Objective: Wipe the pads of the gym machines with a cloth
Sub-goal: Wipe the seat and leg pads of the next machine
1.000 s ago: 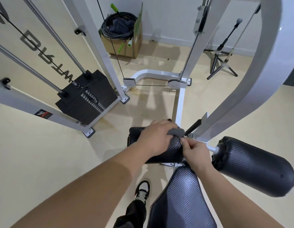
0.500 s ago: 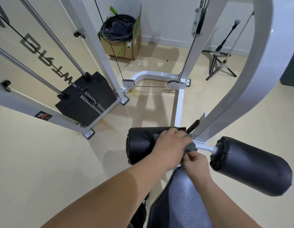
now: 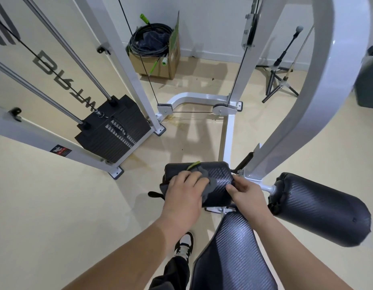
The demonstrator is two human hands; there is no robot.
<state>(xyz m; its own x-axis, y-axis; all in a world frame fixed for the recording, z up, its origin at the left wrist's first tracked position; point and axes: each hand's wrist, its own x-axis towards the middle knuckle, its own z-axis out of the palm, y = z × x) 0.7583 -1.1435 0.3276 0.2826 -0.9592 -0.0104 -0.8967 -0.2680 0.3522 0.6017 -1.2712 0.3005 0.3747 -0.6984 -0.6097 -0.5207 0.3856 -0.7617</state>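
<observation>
A black left roller pad (image 3: 220, 181) sticks out from the white machine frame at the centre. My left hand (image 3: 185, 191) lies on its left half, fingers bent over a grey cloth (image 3: 209, 187) with a green tag, pressing it onto the pad. My right hand (image 3: 246, 193) grips the pad's right end, thumb on top. A matching right roller pad (image 3: 319, 208) sticks out to the right, untouched. The black seat pad (image 3: 233, 258) lies below my arms.
The curved white frame arm (image 3: 307, 105) rises on the right. A weight stack (image 3: 112, 130) with guide rods stands at left, with cables ahead. A cardboard box (image 3: 156, 59) of cables and a tripod stand (image 3: 279, 78) sit by the far wall. My shoe (image 3: 183, 245) is on the beige floor.
My left hand has slid the cloth leftward along the left roller pad, from its right end to its left half. My right hand has moved up to the pad's right end.
</observation>
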